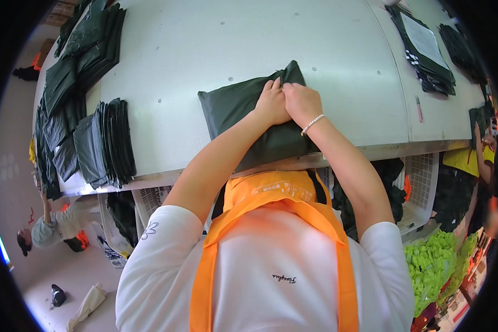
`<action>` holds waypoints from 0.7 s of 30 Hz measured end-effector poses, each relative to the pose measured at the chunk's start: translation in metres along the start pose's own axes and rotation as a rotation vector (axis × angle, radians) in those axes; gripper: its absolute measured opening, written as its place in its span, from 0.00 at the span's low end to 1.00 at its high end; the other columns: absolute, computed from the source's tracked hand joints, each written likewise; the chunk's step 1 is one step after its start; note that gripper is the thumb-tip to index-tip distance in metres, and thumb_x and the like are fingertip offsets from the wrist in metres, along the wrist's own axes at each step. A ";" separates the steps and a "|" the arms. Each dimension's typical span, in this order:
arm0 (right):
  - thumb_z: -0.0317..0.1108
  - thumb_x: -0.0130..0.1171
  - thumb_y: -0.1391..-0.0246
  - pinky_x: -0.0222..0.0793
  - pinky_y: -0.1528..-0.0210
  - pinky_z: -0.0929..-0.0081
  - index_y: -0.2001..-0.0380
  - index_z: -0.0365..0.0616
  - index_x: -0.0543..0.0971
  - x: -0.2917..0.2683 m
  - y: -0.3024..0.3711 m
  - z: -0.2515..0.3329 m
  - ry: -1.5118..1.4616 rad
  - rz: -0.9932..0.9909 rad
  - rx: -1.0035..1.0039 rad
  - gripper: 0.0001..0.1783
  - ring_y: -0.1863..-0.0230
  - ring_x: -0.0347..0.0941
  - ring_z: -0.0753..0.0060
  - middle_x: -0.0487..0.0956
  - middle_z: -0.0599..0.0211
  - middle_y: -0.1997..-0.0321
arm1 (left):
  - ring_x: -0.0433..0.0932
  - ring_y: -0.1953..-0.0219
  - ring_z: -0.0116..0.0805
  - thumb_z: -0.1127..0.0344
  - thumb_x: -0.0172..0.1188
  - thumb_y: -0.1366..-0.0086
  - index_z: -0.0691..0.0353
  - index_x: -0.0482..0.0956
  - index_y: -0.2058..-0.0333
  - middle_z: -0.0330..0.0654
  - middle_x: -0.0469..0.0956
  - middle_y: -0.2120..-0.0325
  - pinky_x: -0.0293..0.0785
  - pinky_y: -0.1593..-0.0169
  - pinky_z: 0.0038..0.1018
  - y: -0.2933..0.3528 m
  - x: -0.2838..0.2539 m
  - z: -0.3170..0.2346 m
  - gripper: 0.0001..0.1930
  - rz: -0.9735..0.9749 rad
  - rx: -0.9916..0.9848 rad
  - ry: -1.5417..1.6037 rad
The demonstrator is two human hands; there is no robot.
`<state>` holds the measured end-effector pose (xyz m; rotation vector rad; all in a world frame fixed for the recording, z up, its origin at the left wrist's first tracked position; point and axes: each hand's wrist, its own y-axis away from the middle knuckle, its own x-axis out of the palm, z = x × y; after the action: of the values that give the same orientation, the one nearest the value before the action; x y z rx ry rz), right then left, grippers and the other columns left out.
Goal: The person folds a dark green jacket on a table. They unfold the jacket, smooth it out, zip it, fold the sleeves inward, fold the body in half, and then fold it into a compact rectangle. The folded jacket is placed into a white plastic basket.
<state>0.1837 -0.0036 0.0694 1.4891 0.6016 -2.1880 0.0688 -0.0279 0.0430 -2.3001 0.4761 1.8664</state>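
Observation:
A filled black plastic mailing bag [229,108] lies on the white table in front of me, close to the near edge. My left hand [272,103] rests over its right part, fingers closed at the upper edge. Right beside it, my right hand [302,104] is also closed on the bag near its top right corner, which sticks up past the fingers. Both hands touch at the fingertips. A bead bracelet circles my right wrist. What lies inside the bag is hidden.
Stacks of flat black bags [102,144] and larger piles [94,36] cover the table's left side. At the right lie more black packages with a white sheet [423,41] and a pink pen [419,109]. White crates [426,188] stand below. Other people work at both sides.

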 end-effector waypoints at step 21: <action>0.31 0.47 0.43 0.68 0.64 0.56 0.74 0.36 0.76 0.025 -0.017 -0.001 -0.304 0.085 -0.075 0.12 0.68 0.72 0.46 0.74 0.51 0.71 | 0.66 0.45 0.48 0.55 0.48 0.39 0.62 0.67 0.46 0.50 0.69 0.48 0.59 0.42 0.41 0.029 0.009 0.048 0.25 -0.171 -0.380 0.449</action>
<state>0.1666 0.0081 0.0472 1.0932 0.5012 -2.2386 0.0167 -0.0422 0.0266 -2.9146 -0.0457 1.4563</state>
